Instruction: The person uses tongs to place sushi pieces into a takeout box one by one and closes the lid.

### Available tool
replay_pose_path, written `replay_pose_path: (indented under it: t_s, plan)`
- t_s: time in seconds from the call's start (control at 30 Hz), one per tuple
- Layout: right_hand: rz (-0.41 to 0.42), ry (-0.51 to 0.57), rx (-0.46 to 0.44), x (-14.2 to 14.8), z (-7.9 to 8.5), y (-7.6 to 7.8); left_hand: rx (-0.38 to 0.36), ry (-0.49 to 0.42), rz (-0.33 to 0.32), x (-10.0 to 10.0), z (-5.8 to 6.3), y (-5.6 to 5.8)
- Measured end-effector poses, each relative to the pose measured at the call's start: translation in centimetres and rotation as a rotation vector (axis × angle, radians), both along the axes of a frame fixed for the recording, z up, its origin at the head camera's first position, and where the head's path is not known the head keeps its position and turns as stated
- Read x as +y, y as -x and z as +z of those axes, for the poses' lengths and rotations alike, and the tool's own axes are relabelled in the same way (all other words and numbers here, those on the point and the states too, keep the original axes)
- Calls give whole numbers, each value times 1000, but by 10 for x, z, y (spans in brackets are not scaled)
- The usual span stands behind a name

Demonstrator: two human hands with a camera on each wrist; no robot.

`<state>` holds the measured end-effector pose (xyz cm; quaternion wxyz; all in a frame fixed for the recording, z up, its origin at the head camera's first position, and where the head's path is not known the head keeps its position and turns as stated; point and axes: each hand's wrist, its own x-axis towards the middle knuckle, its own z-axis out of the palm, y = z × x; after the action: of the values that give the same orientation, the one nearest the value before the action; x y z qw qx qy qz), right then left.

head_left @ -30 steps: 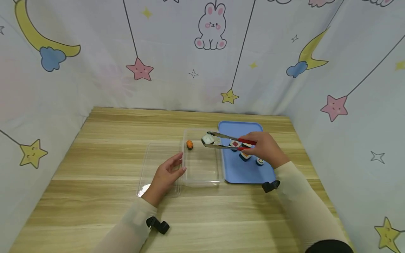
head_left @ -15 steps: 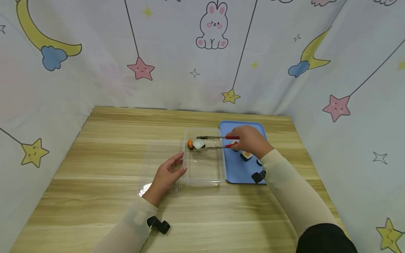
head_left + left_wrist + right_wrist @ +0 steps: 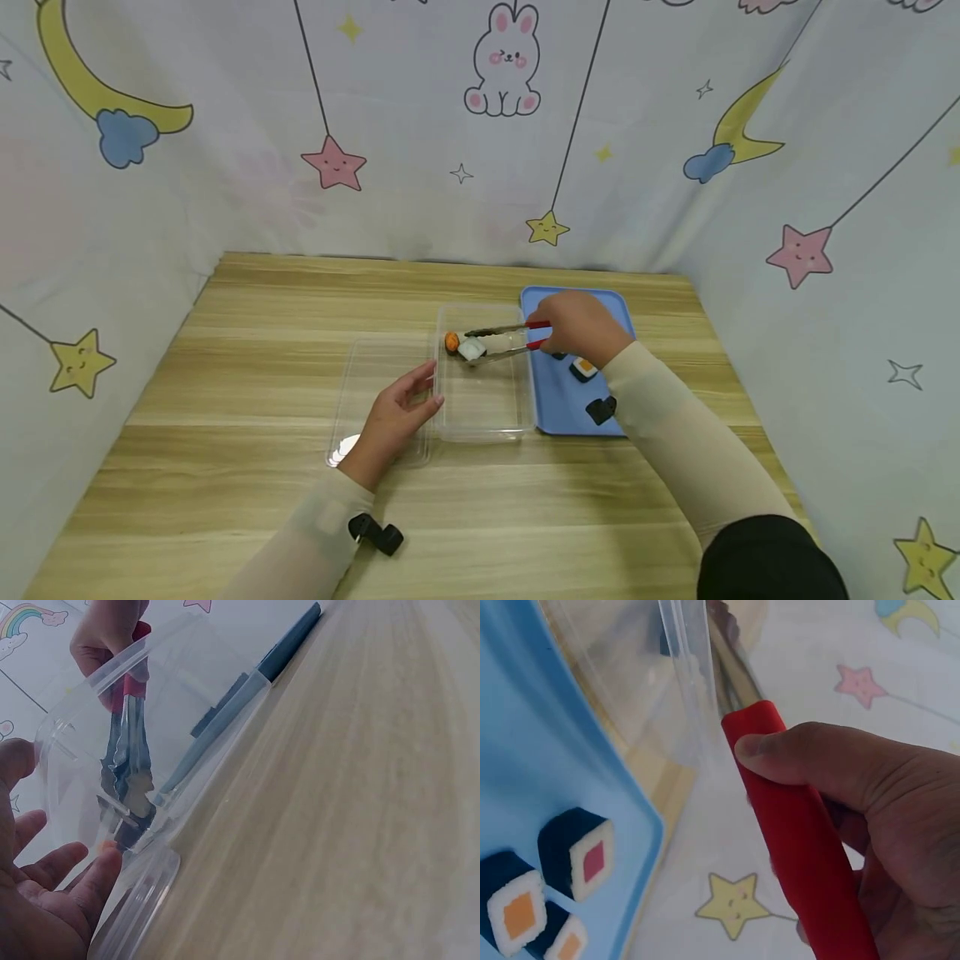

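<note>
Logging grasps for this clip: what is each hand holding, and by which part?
The right hand grips the tongs by their red handle; the tips are around a white piece. The left hand rests against the clear box, gripping nothing.

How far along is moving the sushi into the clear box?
Done: one orange piece lies in the box. In hand: the right hand grips tongs holding a white piece inside the box; the left hand steadies it. Left: rolls on the blue tray.

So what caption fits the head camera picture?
Right hand lowers tongs with white sushi into clear box; left hand steadies it.
</note>
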<state>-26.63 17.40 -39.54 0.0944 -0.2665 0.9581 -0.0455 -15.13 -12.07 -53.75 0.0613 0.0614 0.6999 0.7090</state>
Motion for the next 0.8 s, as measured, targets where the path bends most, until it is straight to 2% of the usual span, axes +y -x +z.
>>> replay_pose_path:
  t_s: [0.27,0.43,0.6,0.8]
  plan:
    - [10,-9,-1,-7,-1,0,9,-13,2,-1,-2,1]
    - [-10,27,23,3,0,-4,9,-5,1,0,-1,1]
    - [-52,152,27,28,2,-10,-2,0,1,0,-1,1]
    - [-197,306,70,76,-5,-24,0,10,1,0,0,0]
